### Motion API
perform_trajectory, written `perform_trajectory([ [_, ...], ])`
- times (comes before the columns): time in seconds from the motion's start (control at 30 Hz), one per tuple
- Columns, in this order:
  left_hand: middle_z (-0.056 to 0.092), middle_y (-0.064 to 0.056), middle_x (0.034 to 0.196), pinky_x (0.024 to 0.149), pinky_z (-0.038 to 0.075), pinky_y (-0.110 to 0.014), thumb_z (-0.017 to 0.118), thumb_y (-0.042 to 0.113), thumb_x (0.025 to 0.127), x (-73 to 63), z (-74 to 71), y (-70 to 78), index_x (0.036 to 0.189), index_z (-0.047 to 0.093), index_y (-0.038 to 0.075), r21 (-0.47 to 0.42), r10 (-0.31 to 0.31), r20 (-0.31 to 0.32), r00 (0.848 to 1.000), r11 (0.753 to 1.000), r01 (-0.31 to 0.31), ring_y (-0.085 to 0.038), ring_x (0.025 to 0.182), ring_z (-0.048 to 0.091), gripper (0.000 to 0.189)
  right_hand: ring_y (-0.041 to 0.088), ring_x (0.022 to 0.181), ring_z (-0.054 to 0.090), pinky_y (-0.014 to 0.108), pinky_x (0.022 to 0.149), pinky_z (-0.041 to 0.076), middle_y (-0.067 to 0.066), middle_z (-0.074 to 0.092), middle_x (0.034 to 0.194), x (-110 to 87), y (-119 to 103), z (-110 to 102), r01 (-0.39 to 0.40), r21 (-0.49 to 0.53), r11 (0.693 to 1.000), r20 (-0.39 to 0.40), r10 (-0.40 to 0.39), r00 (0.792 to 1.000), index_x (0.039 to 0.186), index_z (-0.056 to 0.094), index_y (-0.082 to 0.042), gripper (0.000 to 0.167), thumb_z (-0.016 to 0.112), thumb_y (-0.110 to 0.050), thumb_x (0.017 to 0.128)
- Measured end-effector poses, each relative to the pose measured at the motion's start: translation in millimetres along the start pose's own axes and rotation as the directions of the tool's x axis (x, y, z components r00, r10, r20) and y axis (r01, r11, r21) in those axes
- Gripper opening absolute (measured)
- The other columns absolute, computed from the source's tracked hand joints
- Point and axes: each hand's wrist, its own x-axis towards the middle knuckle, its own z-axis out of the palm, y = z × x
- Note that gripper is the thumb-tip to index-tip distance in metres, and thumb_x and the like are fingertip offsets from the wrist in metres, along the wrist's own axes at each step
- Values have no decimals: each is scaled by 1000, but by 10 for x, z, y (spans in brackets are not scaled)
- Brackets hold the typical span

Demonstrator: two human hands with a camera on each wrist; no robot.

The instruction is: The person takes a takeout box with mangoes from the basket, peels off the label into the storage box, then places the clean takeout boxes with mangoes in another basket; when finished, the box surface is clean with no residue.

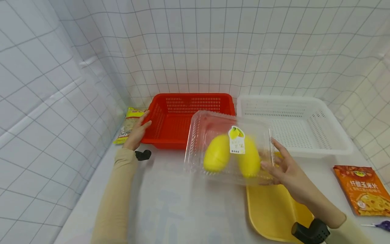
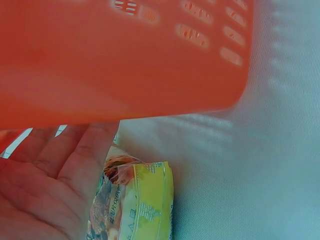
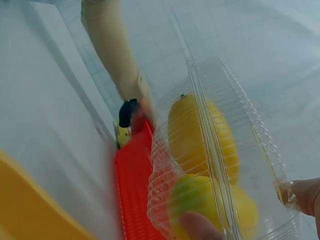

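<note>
We judge the handling sequence to be partway through: the clear, rectangular, ribbed plastic container (image 1: 223, 127) is off the white tabletop (image 1: 170, 196), and its set-down is not yet done. We locate the container in mid-air, tilted, overlapping the near right part of the red, rectangular, perforated plastic basket (image 1: 175, 126) in the head view; we cannot tell whether it is directly above that basket. It rests in neither that basket nor the white, rectangular, perforated plastic basket (image 1: 290, 132) to the right. The right hand (image 1: 287, 169) grips the container's right end, thumb on the near side. The left hand (image 1: 137, 130) lies against the red basket's outer left wall with fingers extended, touching rather than clenching it; part of its fingers is hidden behind the wall in the left wrist view. The container's lid appears closed. We count as follows: one container; two yellow, oval, mango-like fruits (image 1: 217, 153) inside it; one white paper label (image 1: 236, 140) on its top; two baskets, one red and one white; one yellow, round-cornered plastic tray (image 1: 271, 217), partly below the right forearm; two snack packets, namely one yellow-green printed packet (image 1: 125, 127) beside the left hand and one orange-red printed packet (image 1: 364, 189) at far right; and one purple, white-sticked lollipop (image 1: 384, 225), cut by the frame edge.
</note>
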Motion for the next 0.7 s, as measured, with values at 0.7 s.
perform_trajectory([
  [0.7,9,-5,157,108,23,-46,39,19,103,1,17,15,154,15,27,-41,-22,-2,1000,999,22,-28,132,21,57,44,116,47,46,74,53,39,14,144,30,470,855,-218,-49,975,101,222,970,152,3,-20,85,64,-19,92],
])
